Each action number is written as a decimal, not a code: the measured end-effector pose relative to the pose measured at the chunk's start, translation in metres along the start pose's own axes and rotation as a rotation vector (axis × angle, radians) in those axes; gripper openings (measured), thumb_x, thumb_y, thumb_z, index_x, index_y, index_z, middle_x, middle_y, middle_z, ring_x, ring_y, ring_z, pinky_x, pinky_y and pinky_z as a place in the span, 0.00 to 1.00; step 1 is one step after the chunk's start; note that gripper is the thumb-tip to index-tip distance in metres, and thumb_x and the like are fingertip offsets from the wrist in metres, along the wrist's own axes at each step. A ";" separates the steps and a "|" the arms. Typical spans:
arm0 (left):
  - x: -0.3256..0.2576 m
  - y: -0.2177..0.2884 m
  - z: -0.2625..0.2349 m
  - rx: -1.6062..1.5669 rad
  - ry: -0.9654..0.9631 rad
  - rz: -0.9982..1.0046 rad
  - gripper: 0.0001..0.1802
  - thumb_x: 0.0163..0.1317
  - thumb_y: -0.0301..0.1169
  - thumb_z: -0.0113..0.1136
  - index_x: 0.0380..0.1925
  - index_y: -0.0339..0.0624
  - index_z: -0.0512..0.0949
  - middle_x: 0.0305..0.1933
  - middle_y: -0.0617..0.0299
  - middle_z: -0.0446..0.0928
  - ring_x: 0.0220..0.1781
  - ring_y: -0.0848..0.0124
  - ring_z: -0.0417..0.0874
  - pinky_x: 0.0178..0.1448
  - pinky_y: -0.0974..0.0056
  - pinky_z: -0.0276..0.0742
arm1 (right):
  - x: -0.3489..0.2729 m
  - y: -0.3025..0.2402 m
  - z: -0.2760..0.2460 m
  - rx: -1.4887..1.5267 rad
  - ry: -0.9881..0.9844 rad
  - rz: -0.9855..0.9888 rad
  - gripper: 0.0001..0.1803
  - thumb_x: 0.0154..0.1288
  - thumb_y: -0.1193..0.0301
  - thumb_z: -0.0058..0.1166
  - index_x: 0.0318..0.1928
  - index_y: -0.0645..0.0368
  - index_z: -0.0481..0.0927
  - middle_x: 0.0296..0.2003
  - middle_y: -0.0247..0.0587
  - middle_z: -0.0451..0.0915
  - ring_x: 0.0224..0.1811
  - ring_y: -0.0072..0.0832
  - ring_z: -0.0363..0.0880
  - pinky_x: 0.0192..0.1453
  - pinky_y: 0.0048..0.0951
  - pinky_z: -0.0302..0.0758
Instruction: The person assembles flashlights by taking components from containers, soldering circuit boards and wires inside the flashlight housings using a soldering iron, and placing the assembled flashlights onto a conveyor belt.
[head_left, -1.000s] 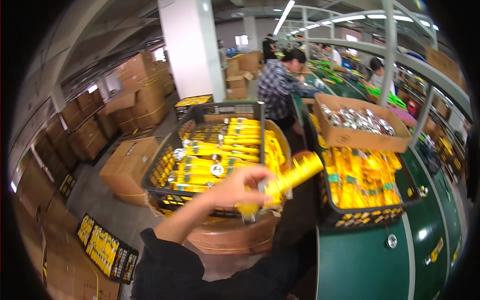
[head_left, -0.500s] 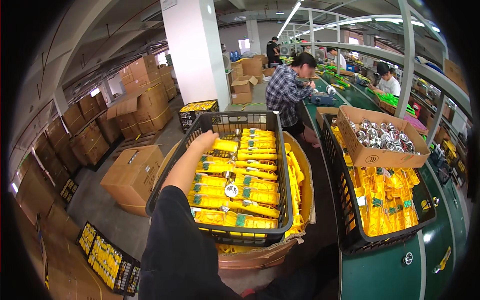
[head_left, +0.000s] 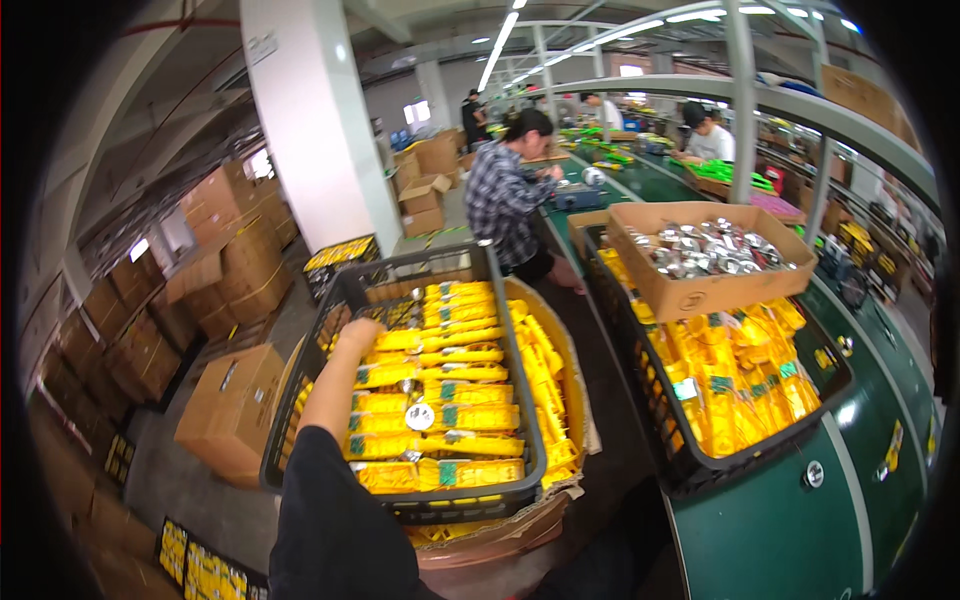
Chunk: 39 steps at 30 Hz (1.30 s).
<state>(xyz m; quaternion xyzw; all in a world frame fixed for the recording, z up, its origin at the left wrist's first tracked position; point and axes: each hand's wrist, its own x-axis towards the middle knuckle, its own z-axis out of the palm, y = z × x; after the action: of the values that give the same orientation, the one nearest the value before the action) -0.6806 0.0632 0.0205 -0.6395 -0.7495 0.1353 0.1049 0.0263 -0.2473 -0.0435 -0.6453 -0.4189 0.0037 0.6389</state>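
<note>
My left hand [head_left: 360,336] reaches into a black plastic crate [head_left: 533,440], near its left side. Its fingers are curled down at the left end of a yellow plastic housing [head_left: 398,341] and look closed on it, though the fingertips are hidden. Nearer to me in the crate lie rows of similar yellow housings [head_left: 480,418] with green circuit boards. A round silver reflector [head_left: 419,416] rests among them. My right hand is not in view.
Beneath the crate stands a large carton [head_left: 575,400] holding more yellow housings. At right, a green conveyor [head_left: 760,540] carries another black crate [head_left: 845,385] of yellow parts, topped by an open cardboard box [head_left: 690,293] of reflectors. A co-worker [head_left: 505,195] sits beyond.
The view has turned, so the scene sits further left. My left hand has moved slightly nearer to me inside the crate, staying at the yellow housings.
</note>
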 end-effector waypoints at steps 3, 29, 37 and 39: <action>0.003 -0.002 0.003 -0.007 0.021 -0.059 0.19 0.39 0.28 0.62 0.36 0.53 0.75 0.38 0.59 0.76 0.43 0.61 0.77 0.44 0.60 0.73 | 0.003 -0.005 -0.012 0.029 0.038 0.053 0.16 0.54 0.63 0.53 0.31 0.64 0.68 0.19 0.36 0.69 0.18 0.24 0.67 0.24 0.22 0.66; -0.034 0.105 -0.113 -0.025 0.370 0.158 0.12 0.53 0.27 0.51 0.39 0.38 0.70 0.40 0.51 0.71 0.43 0.55 0.72 0.46 0.57 0.69 | 0.008 0.019 -0.054 0.645 0.329 0.361 0.09 0.55 0.73 0.45 0.32 0.58 0.59 0.19 0.35 0.66 0.10 0.16 0.62 0.11 0.13 0.61; -0.217 0.340 -0.210 -0.580 0.639 0.927 0.08 0.51 0.20 0.48 0.33 0.32 0.71 0.33 0.55 0.72 0.35 0.67 0.71 0.41 0.68 0.66 | 0.008 0.030 -0.056 0.792 0.343 0.506 0.12 0.64 0.68 0.33 0.43 0.64 0.60 0.31 0.57 0.73 0.27 0.35 0.74 0.33 0.30 0.72; -0.267 0.426 -0.189 -0.901 0.374 1.053 0.06 0.46 0.20 0.53 0.27 0.34 0.75 0.25 0.58 0.75 0.28 0.68 0.74 0.35 0.67 0.69 | 0.009 0.032 -0.053 0.802 0.388 0.523 0.15 0.65 0.64 0.32 0.43 0.65 0.60 0.31 0.58 0.73 0.27 0.36 0.74 0.32 0.31 0.72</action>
<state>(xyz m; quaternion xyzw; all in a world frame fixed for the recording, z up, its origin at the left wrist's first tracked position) -0.1790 -0.1256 0.0588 -0.9097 -0.2942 -0.2664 -0.1219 0.0778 -0.2804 -0.0556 -0.4218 -0.0828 0.2039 0.8796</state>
